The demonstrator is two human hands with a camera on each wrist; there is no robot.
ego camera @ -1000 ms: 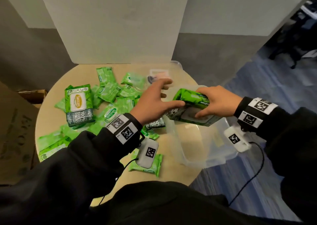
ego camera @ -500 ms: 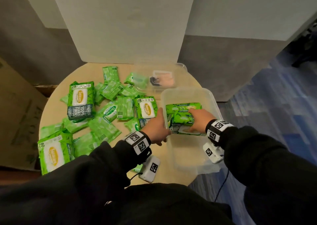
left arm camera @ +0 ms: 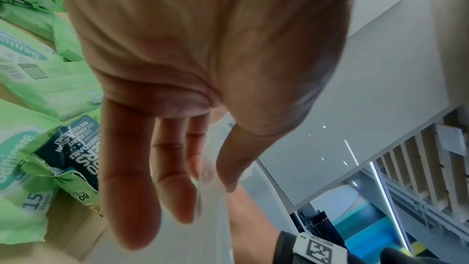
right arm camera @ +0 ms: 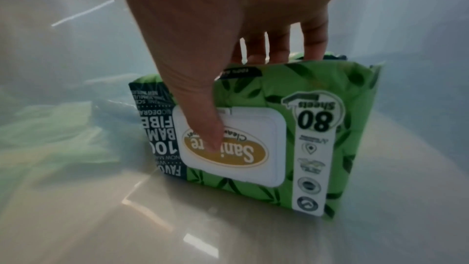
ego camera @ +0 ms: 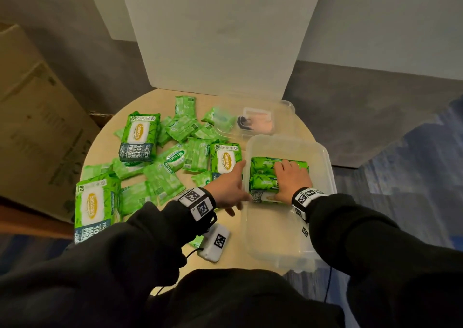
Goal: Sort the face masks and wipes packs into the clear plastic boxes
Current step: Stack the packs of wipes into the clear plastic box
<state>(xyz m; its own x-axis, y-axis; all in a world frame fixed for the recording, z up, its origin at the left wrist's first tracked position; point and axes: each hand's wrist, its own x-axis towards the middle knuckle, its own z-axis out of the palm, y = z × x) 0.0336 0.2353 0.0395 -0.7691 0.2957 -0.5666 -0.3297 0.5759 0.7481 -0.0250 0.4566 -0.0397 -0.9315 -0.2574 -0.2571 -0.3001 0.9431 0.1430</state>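
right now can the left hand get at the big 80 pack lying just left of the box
Probably yes. The left hand is open and empty, hovering right beside that 80-sheet pack, with nothing lying over it; the clear box wall stands to its right.

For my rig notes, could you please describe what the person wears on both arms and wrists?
Both arms are in dark long sleeves. Each wrist carries a white band printed with black square tags. A white camera unit with the same tag hangs under the left wrist, trailing a thin black cable.
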